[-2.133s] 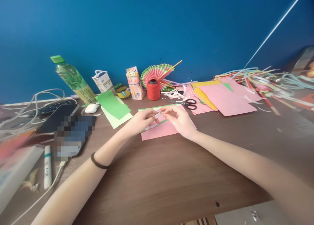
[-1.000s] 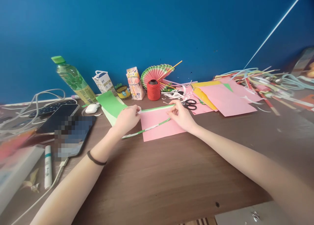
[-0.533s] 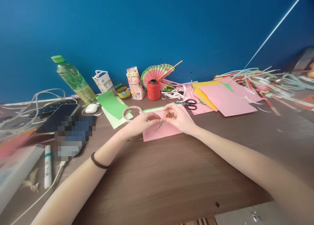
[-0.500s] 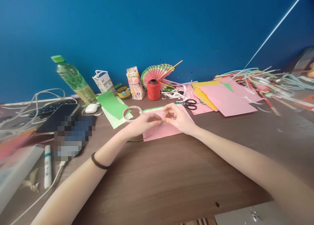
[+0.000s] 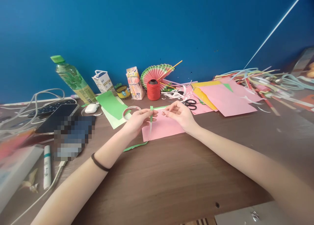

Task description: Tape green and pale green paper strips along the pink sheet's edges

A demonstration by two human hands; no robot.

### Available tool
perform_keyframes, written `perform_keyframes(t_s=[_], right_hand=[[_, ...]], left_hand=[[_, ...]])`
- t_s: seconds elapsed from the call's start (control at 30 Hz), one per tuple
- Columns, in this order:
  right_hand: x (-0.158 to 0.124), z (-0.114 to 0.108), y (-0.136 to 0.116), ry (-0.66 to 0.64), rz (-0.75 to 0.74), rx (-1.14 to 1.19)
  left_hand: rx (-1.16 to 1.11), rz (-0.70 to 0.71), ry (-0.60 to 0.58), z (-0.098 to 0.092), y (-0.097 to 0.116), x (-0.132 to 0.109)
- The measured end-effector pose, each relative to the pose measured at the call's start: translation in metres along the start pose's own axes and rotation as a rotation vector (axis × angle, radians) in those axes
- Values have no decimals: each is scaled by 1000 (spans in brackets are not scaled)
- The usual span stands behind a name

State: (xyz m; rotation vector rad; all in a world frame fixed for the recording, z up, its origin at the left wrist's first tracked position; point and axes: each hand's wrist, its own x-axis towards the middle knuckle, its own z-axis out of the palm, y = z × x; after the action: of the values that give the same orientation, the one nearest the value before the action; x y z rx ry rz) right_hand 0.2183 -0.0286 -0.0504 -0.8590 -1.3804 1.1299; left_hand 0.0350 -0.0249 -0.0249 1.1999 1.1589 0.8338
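Observation:
My left hand [image 5: 137,122] pinches a thin green paper strip [image 5: 150,123] near its top end, and the strip hangs down and trails onto the desk toward me. A roll of clear tape [image 5: 129,111] sits just behind that hand. My right hand [image 5: 180,115] hovers beside it, fingers loosely curled and nothing visible in them. Both hands are above a pink paper sheet [image 5: 166,126] lying on the brown desk [image 5: 176,176].
Black scissors [image 5: 189,103], a red thread spool [image 5: 153,90], a paper fan [image 5: 157,73] and small cartons stand behind. Pink and yellow sheets and loose strips pile at the right. Green sheets [image 5: 111,106], a bottle [image 5: 72,79], a phone [image 5: 71,135] and cables lie left.
My left hand has lifted the green strip upright, so its end now points up. My right hand has let go of the strip and drawn slightly away to the right.

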Motion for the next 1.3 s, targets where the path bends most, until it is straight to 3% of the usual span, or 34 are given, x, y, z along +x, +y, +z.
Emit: perform_keyframes(t_s=[0.17, 0.4, 0.6, 0.83, 1.3], right_hand=[[0, -1, 1, -13, -22, -2], [1, -4, 5, -26, -93, -39], [1, -3, 3, -58, -5, -36], [-1, -4, 4, -311, 29, -36], [4, -7, -2, -360, 127, -94]], left_hand=[[-298, -126, -7, 3, 0, 1], [-376, -186, -33, 9, -11, 3], [-332, -127, -97, 11, -24, 5], [-249, -80, -72, 17, -26, 2], [-82, -66, -106, 21, -23, -3]])
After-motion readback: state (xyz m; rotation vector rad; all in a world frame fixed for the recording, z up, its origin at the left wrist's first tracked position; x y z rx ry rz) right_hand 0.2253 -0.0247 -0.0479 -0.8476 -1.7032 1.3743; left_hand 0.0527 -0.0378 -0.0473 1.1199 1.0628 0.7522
